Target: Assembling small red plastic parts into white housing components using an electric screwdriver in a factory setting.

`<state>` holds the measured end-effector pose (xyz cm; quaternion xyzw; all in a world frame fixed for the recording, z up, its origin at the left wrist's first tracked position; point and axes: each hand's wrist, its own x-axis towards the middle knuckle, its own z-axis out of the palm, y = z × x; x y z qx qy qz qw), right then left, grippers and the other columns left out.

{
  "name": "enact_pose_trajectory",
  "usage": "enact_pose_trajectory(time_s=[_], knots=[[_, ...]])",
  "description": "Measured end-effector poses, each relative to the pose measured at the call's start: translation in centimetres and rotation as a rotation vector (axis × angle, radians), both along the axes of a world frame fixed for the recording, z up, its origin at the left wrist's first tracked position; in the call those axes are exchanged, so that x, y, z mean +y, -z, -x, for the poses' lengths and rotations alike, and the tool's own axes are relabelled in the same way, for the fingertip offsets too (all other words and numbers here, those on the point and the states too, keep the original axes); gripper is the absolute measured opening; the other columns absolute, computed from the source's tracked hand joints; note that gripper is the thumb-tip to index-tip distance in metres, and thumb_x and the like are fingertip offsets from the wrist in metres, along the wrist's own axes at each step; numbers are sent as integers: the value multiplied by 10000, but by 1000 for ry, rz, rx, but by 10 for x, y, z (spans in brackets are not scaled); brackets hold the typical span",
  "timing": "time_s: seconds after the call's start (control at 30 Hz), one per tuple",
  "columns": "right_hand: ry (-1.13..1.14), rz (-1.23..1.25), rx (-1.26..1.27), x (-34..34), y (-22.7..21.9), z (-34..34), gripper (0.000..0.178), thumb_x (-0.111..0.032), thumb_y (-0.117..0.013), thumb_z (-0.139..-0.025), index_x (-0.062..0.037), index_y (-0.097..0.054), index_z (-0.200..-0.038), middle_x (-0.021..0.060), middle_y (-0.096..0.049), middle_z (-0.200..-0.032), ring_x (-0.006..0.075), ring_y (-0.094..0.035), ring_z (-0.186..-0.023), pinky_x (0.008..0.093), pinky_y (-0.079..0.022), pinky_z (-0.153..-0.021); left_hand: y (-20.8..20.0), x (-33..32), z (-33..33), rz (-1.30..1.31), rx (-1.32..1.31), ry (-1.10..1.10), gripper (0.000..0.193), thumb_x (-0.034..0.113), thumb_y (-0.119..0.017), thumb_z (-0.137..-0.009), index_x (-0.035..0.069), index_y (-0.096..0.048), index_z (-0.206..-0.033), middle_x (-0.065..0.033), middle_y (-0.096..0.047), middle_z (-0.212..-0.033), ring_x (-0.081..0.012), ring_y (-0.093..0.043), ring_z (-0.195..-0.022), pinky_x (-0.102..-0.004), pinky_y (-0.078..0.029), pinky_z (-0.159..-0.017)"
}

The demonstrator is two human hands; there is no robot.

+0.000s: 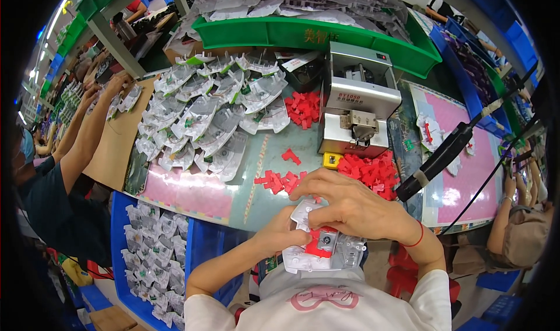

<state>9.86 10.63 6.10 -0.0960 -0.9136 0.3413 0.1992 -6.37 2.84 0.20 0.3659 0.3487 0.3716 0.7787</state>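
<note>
Close to my body, a white and clear plastic housing point(298, 262) sits in my left hand point(279, 236), which is closed around its left side. The left thumb presses on a red plastic piece point(315, 249) set in the housing, beside a small grey square part point(328, 240). My right hand point(359, 205) arches over the housing's upper end, fingers bent and closed against it. A bit of red shows beneath those fingers; what they pinch is mostly hidden. Just beyond are loose red pieces point(279, 181) and a larger red heap point(373, 172).
A silver benchtop machine point(360, 91) stands ahead. White housings point(198, 109) are stacked at left; a long green tray point(256, 34) lies behind. A black cabled tool point(437, 159) hangs at right. A blue bin point(121, 261) holds housings at lower left. Co-workers sit on both sides.
</note>
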Motion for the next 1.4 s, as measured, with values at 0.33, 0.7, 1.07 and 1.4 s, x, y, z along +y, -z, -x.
enact_pose_trajectory(time_s=[0.33,0.7,1.07,1.4], knots=[[-38,-114,-64,21,-7,-7,173,-49,-667,-623,-53,-605,-785,118,-489,-1100,303,-475,-998,376,-425,-812,14,9,-10,57,-87,-66,412,82,-564,-649,-20,-500,-1043,-40,-535,-931,-107,-529,-834,-232,-431,-709],[337,-468,-126,111,-71,-26,250,-39,-635,-682,-94,-627,-926,82,-574,-944,256,-559,-864,334,-470,-723,34,2,-11,101,-192,-112,431,-1,-542,-683,-47,-471,-1105,-109,-576,-1001,-166,-571,-893,-303,-456,-804],[807,-962,-246,258,-83,-24,165,-166,-564,-758,-80,-613,-890,104,-602,-782,294,-587,-702,375,-472,-603,30,-1,-12,168,-145,-111,435,-7,-549,-695,-62,-455,-1116,-121,-574,-1018,-180,-563,-909,-294,-439,-817],[778,-1293,-502,321,-57,-4,102,-124,-545,-682,-51,-581,-744,81,-569,-810,241,-572,-819,354,-495,-638,26,-4,-16,119,-221,-227,548,24,-551,-639,-23,-419,-1168,-124,-567,-1020,-195,-580,-891,-314,-486,-769]])
